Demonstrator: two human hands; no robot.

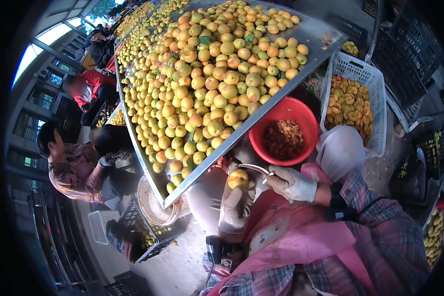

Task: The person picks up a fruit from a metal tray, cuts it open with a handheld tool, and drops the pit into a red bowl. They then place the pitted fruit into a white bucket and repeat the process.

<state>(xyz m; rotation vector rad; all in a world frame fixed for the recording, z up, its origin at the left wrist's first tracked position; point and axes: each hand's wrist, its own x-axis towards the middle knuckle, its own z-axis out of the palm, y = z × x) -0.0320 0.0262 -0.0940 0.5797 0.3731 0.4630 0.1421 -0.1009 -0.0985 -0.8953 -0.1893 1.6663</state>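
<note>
The left hand (236,209), in a white glove, rises from below, just off the near edge of the surface (311,34); its forearm stands steep and its wrist is nearly straight; its fingers are clamped round the lower half of an apricot (238,178), which sits on top of the hand with its orange-yellow skin facing up. The apricot is off the surface, in the air just below that near edge and above the person's lap.

The right hand (292,185), also gloved in white, comes in from the right on a plaid sleeve with a dark band at the wrist; the forearm lies almost level and the hand is curled into a fist; its fingers are shut tight on the handle of a knife (254,168), whose thin curved blade arches across to the top of the apricot; whether the edge touches the skin cannot be told. The two hands are near each other but apart.

A pile (217,79) of yellow and orange apricots covers most of the metal surface, thinning toward its far right corner, where bare metal shows. Below the near edge, just above the right hand, stands a red bowl (292,109) with brown pits (283,139) in it; to its right is a white crate (360,71) holding cut halves (348,106). Along the surface's far edge sit other people; one of them (66,163) leans toward it.
</note>
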